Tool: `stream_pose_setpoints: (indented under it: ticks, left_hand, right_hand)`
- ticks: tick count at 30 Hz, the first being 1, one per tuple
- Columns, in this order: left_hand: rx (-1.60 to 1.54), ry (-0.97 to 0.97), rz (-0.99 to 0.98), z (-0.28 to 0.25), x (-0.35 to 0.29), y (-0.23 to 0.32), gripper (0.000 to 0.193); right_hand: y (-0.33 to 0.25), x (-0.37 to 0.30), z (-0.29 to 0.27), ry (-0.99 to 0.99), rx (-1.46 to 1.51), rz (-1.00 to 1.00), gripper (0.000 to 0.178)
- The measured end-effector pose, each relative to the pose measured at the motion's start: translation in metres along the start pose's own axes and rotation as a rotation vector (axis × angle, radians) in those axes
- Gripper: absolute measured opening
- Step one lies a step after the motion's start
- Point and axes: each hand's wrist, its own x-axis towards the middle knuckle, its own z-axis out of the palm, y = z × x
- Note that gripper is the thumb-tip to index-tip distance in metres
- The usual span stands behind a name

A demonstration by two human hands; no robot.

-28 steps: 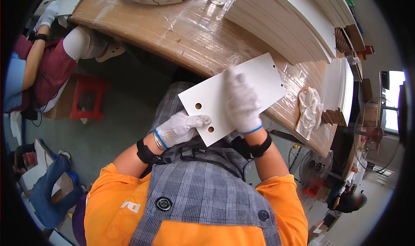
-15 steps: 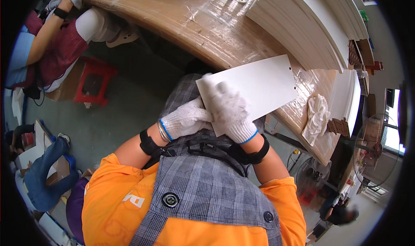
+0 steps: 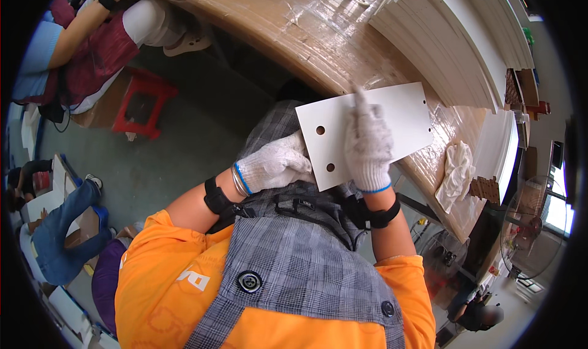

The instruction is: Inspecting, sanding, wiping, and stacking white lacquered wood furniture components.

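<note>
A white rectangular panel [image 3: 401, 119] slants across my lap, its far right part over the table edge. Two larger round holes show near its left end, two small ones near its right end. My left hand [image 3: 278, 163], in a white knitted glove with a blue cuff, grips the panel's left edge, fingers partly hidden. Across the panel's middle lies my right hand [image 3: 369, 142], gloved the same way. Its fingertips are smeared by motion, so whether they hold anything small cannot be made out.
The film-covered table [image 3: 294, 42] carries a stack of long white panels [image 3: 438, 42] and a crumpled white cloth [image 3: 456, 174]. A co-worker's gloved hand shows at the upper left, near a red stool [image 3: 142, 107]. Fans [image 3: 530, 220] stand at the right.
My right hand has moved right across the panel, uncovering the two larger holes. My left hand stays at the left edge. The whole view has shifted slightly.
</note>
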Motion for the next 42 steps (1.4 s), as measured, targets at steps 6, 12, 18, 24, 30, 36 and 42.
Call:
stream_pose_setpoints:
  ticks: [6, 12, 18, 24, 30, 36, 42]
  left_hand:
    - [0.108, 0.074, -0.083, -0.005, -0.003, 0.004, 0.075]
    - [0.011, -0.022, 0.023, 0.003, -0.003, 0.003, 0.085]
    - [0.046, 0.028, 0.0, 0.002, -0.003, 0.003, 0.085]
    - [0.009, -0.004, 0.03, 0.002, -0.003, 0.0, 0.082]
    - [0.129, 0.12, -0.003, -0.005, -0.007, -0.001, 0.077]
    - [0.089, 0.091, -0.006, 0.003, -0.007, 0.002, 0.08]
    - [0.076, 0.082, 0.005, 0.007, -0.008, 0.002, 0.078]
  right_hand:
    - [-0.035, -0.029, 0.004, -0.288, -0.27, -0.368, 0.061]
    - [0.044, -0.022, -0.017, 0.138, -0.208, 0.046, 0.051]
    - [-0.01, -0.049, -0.025, -0.28, -0.052, -0.32, 0.051]
    - [0.052, 0.001, -0.006, 0.207, -0.256, -0.054, 0.048]
    - [-0.045, -0.01, 0.005, -0.26, -0.177, -0.364, 0.047]
    - [-0.039, -0.011, 0.01, -0.184, -0.137, -0.223, 0.054]
    - [-0.044, -0.007, 0.0, -0.2, -0.21, -0.184, 0.052]
